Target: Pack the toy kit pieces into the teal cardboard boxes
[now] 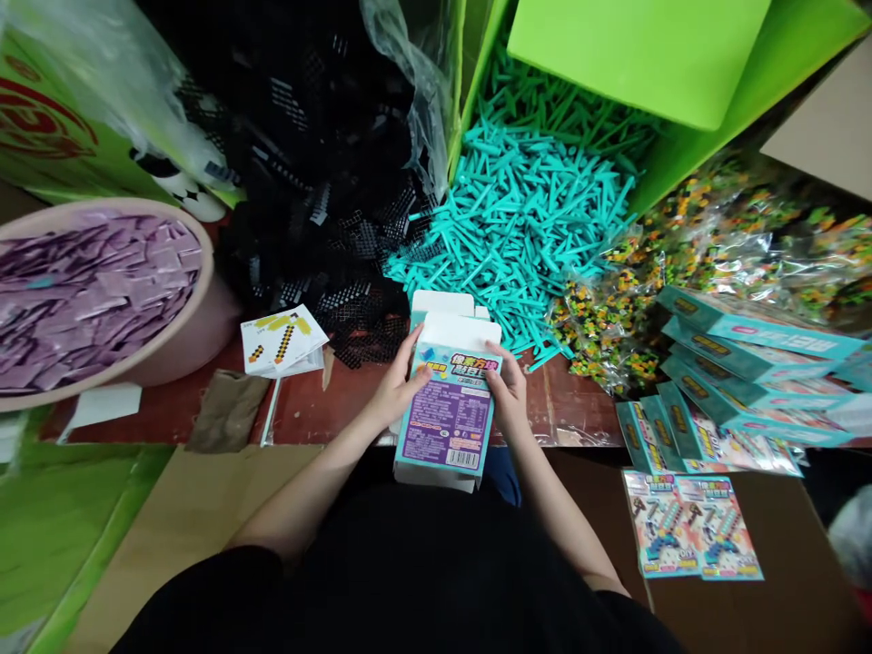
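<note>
Close to my body I hold a cardboard box (pixel 442 413) with a purple printed panel, a barcode and teal edges. White flaps (pixel 450 329) stand open at its far end. My left hand (pixel 401 381) grips the left edge, thumb on the printed face. On the right edge, my right hand (pixel 510 386) is closed the same way. Part of another white flap shows behind the box; whether it belongs to a second box I cannot tell. Just beyond lies a heap of teal plastic sticks (pixel 524 218).
A pink tub (pixel 211 263) holds purple packets (pixel 102 291). Black grid pieces (pixel 327 182) are heaped beside it, near a stack of printed leaflets (pixel 282 341). To the right are bagged orange-green beads (pixel 606 318), stacked boxes (pixel 756 354) and flat boxes (pixel 688 527).
</note>
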`<state>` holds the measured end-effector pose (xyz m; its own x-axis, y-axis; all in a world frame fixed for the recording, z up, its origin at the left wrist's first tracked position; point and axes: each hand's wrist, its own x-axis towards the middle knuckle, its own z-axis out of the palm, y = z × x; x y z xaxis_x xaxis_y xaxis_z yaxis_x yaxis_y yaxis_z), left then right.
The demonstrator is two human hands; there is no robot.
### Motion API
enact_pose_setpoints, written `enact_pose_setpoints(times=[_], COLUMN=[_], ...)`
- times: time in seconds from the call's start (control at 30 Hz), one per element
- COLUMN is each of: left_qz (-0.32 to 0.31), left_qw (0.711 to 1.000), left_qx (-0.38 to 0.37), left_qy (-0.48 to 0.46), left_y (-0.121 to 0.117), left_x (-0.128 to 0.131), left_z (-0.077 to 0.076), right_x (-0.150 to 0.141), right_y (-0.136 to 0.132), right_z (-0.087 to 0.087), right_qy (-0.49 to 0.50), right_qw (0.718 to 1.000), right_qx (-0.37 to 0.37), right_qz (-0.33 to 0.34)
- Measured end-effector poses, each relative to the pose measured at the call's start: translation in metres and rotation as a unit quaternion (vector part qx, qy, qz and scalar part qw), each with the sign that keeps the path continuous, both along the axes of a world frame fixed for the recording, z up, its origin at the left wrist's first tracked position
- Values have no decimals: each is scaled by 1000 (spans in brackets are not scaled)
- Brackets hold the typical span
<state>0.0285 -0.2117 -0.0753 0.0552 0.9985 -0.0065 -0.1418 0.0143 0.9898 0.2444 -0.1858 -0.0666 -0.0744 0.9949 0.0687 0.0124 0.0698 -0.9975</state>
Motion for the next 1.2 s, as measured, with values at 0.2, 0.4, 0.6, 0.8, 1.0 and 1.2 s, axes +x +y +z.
enact_pose_setpoints(times=[0.2,0.4,0.6,0.8,1.0,1.2], left_qz=[-112,60,-5,1,-19,-44], left_qw=[982,961,986,992,973,976], left_qx=[15,150,64,6,159,175], left_qy=[153,224,154,124,165,121], left_y=[12,9,12,21,-8,-24], left_x=[-22,-7,-8,-4,-1,-13], left_z=[3,-1,18,36,26,19], right_x=[2,-6,11,13,16,30], right_y=[16,22,31,24,-5,-4], right_z=[-17,-12,15,23,23,32], right_qy=[-58,-26,-63,-26,-107,-177], right_qw=[998,999,979,978,977,954], right_qx=[20,-3,-100,-155,-11,69], right_qz=[33,35,167,138,186,232])
